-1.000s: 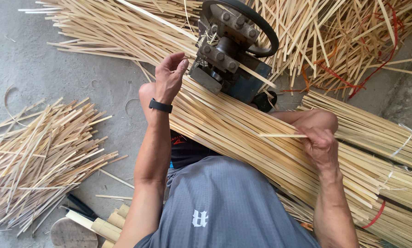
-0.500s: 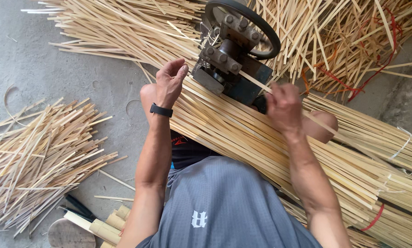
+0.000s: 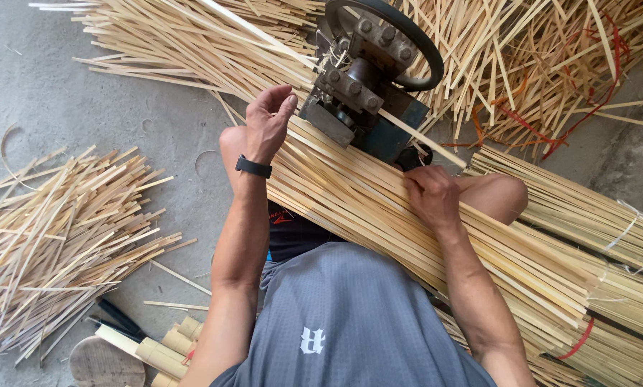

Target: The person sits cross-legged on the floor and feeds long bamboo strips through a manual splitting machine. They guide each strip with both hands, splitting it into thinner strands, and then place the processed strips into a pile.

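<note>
Grey concrete floor runs under everything, littered with pale split bamboo. Across the seated person's lap lies a long bundle of flat yellow bamboo strips [image 3: 379,215], slanting from upper left down to lower right. The right hand [image 3: 430,197] rests palm-down on that bundle, fingers curled over the top strips; whether it pinches a single strip I cannot tell. The left hand [image 3: 268,123], a black watch band [image 3: 253,167] on its wrist, hangs half open beside the dark metal machine with a black wheel [image 3: 368,79], thumb and fingers apart, holding nothing. One thin strip [image 3: 425,137] pokes from the machine toward the right hand. A loose heap of short strips [image 3: 56,236] lies to the left, well apart. Cut bamboo tube sections [image 3: 167,347] sit by the left elbow, partly cut off.
</note>
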